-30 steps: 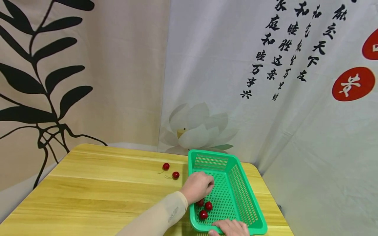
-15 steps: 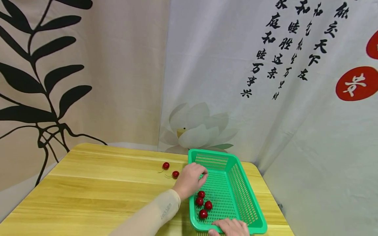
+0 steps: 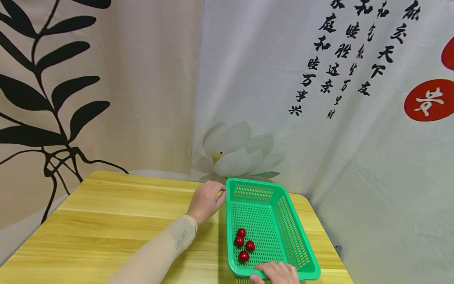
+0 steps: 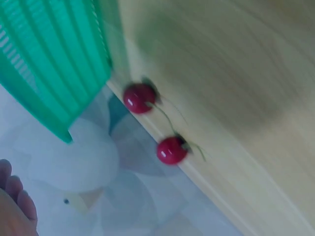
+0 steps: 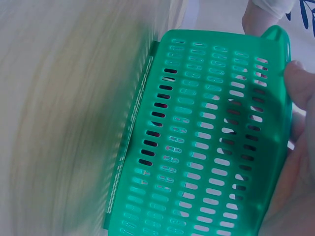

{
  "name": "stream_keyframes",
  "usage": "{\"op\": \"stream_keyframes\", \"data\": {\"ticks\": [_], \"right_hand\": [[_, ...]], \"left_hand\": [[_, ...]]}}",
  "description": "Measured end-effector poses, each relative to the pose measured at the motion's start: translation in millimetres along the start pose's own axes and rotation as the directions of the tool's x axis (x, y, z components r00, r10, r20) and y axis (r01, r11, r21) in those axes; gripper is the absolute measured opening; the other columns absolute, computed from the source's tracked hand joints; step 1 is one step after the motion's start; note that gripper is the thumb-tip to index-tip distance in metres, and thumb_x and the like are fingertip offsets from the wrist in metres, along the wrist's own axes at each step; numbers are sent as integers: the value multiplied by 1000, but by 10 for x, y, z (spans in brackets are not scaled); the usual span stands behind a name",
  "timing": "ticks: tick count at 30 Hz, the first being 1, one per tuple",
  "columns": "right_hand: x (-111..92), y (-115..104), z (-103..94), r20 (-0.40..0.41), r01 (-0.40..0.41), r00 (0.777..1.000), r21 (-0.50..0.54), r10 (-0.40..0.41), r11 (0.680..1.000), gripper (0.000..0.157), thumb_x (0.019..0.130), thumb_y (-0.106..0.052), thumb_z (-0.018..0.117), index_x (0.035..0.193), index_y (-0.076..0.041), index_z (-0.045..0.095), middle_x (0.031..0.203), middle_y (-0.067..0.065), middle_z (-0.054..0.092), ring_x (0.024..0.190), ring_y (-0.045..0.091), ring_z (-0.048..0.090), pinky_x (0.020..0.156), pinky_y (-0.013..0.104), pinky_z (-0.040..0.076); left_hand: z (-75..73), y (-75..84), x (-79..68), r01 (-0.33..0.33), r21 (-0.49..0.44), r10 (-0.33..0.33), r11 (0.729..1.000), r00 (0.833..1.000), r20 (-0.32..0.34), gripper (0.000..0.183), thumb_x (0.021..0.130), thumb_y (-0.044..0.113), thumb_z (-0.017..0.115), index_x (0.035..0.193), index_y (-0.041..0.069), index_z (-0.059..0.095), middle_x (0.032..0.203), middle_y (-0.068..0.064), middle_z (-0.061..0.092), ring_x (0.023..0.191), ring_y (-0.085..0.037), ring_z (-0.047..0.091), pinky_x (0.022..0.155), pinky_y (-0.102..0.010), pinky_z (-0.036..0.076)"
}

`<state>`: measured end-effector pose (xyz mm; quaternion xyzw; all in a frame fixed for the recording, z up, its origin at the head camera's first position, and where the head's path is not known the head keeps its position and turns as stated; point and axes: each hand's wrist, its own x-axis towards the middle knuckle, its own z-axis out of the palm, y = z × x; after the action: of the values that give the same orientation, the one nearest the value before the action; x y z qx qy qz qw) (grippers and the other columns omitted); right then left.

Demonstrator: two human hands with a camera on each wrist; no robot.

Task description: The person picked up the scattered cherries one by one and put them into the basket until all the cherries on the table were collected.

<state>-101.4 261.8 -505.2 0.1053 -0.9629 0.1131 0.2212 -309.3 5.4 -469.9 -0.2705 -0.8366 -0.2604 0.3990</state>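
Observation:
My left hand (image 3: 207, 202) is above the table just left of the green plastic basket (image 3: 273, 232), its fingers loosely bent and holding nothing. Two red cherries (image 4: 140, 97) with thin stems lie on the table near its edge in the left wrist view, apart from my fingers; in the head view that hand covers them. Several more cherries (image 3: 243, 256) rest inside the basket at its near left. My right hand (image 3: 278, 273) grips the basket's near rim, thumb outside in the head view. The right wrist view shows the slotted basket wall (image 5: 197, 132) close up.
The basket stands on the right part of a wooden table (image 3: 117, 221). Behind the table hangs a printed curtain (image 3: 152, 90) with leaves, a lotus and writing, close to the table's far edge.
My left hand has moved left and away, from over the basket to the table beside it, where the two cherries were visible before. The right hand stays on the rim.

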Motion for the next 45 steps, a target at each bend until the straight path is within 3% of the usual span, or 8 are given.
{"op": "stream_keyframes", "data": {"ticks": [7, 12, 17, 23, 28, 35, 42, 45], "right_hand": [[14, -22, -20, 24, -24, 999, 9, 23, 1000, 8, 97, -57, 72, 94, -50, 70, 91, -41, 57, 87, -11, 54, 87, 35, 42], [19, -36, -31, 36, -30, 999, 11, 30, 999, 9, 98, -58, 71, 95, -50, 70, 92, -40, 58, 88, -10, 54, 87, 35, 42], [19, -40, -36, 42, -33, 999, 11, 33, 999, 9, 98, -59, 70, 95, -51, 69, 92, -41, 58, 88, -10, 54, 88, 35, 42], [23, -32, -38, 37, -21, 999, 2, 21, 1000, 9, 98, -58, 71, 95, -49, 71, 92, -41, 58, 88, -9, 54, 87, 35, 42], [21, -27, -32, 32, -13, 999, -4, 13, 1000, 8, 97, -57, 72, 95, -49, 71, 92, -41, 58, 88, -9, 55, 87, 36, 43], [17, -30, -20, 12, -12, 1000, -13, 12, 1000, 8, 96, -57, 73, 94, -50, 70, 92, -41, 58, 87, -10, 55, 87, 35, 44], [11, -11, -4, 4, 0, 1000, -14, 0, 1000, 8, 95, -56, 76, 94, -50, 70, 93, -42, 58, 88, -10, 55, 86, 34, 43], [10, -6, 5, -5, 1, 1000, -12, -1, 1000, 8, 95, -56, 76, 94, -50, 69, 93, -42, 58, 88, -10, 55, 86, 34, 43]], "left_hand": [[-45, -187, -29, 102, 15, -103, 995, 991, 91, 13, 93, 15, 83, 103, 14, 75, 98, 1, 79, 91, -20, 72, 82, -34, 63], [-61, -232, -80, 196, 5, -193, 981, 958, 213, 18, 95, 15, 81, 112, 13, 75, 110, -2, 79, 104, -25, 72, 94, -41, 63], [-36, -245, -163, 224, 34, -222, 974, 914, 340, 22, 95, 19, 80, 116, 13, 75, 118, -4, 78, 115, -29, 70, 102, -48, 59], [70, -251, -271, 181, 140, -226, 973, 859, 460, 28, 96, 26, 81, 119, 12, 76, 121, -4, 77, 117, -28, 69, 105, -47, 57], [118, -210, -329, 102, 175, -178, 979, 843, 507, 30, 94, 25, 84, 118, 10, 76, 120, -6, 78, 114, -28, 70, 103, -44, 59], [184, -148, -357, 105, 175, -184, 979, 823, 537, 33, 93, 21, 84, 121, 6, 75, 127, -11, 76, 122, -31, 69, 108, -45, 57], [275, -117, -406, 93, 215, -204, 972, 788, 581, 38, 94, 23, 82, 126, 5, 75, 137, -15, 73, 126, -33, 69, 111, -45, 56], [297, -105, -423, 80, 234, -206, 969, 788, 581, 39, 94, 25, 83, 126, 5, 75, 137, -15, 73, 125, -32, 69, 111, -45, 56]]}}
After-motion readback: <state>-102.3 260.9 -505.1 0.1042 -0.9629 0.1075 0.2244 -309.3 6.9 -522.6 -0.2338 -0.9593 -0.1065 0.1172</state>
